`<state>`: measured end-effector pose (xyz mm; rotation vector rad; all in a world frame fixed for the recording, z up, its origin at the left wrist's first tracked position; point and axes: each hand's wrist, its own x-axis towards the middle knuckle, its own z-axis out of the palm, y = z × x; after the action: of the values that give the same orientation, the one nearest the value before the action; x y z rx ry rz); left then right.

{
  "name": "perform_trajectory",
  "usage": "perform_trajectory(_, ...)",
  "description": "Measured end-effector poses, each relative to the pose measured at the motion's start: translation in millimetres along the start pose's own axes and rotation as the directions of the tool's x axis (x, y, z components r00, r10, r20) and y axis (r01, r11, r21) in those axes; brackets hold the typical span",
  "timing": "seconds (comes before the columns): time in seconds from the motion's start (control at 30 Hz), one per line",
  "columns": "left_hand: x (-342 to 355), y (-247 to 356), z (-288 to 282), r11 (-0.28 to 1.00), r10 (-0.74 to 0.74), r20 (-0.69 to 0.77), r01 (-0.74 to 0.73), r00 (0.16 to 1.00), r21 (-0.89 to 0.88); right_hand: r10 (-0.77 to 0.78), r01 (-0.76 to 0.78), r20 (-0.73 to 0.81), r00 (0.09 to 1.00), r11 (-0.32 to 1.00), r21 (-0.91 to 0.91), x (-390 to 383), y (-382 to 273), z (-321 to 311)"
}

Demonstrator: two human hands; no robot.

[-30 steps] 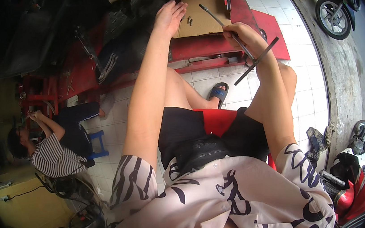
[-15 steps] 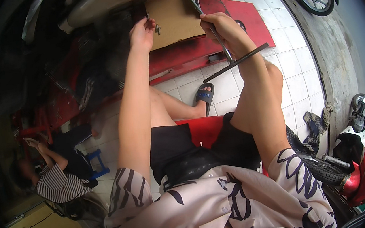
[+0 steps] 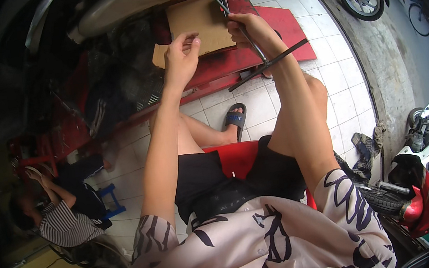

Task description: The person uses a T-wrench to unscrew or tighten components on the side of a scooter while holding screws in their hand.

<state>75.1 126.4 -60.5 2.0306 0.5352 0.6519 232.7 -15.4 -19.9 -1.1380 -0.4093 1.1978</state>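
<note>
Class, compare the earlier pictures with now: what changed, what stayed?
The left hand has drawn back toward the near edge of the cardboard, its fingers now curled; any hold is unclear. The small metal pieces there no longer show. The T-shaped wrench has moved outward, its tip nearer the pale vehicle part. Unchanged: the right hand grips the wrench; the sandalled foot rests on the tiles.

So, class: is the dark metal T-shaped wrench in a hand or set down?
In a hand. The right hand grips the T-shaped wrench, its fingers curled around the long shaft.
</note>
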Motion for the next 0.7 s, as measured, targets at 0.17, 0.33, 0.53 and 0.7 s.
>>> perform_trajectory(0.17,-66,109,18,0.908,0.265,0.240,-0.325,0.934,0.263,-0.028,0.014,0.048,0.998,0.964,0.264,18,32,9)
perform_trajectory(0.33,-80,104,27,0.764,0.219,0.309,-0.360,0.925,0.535,-0.105,0.071,0.095,0.990,0.947,0.313,30,51,21)
perform_trajectory(0.53,-71,82,51,0.977,0.201,0.182,-0.211,0.963,0.039,-0.361,0.209,-0.278,0.890,0.865,-0.456,51,42,13)
perform_trajectory(0.7,-68,80,73,0.970,0.210,-0.062,-0.216,0.976,-0.110,-0.227,0.164,-0.257,0.939,0.956,-0.245,44,35,20)
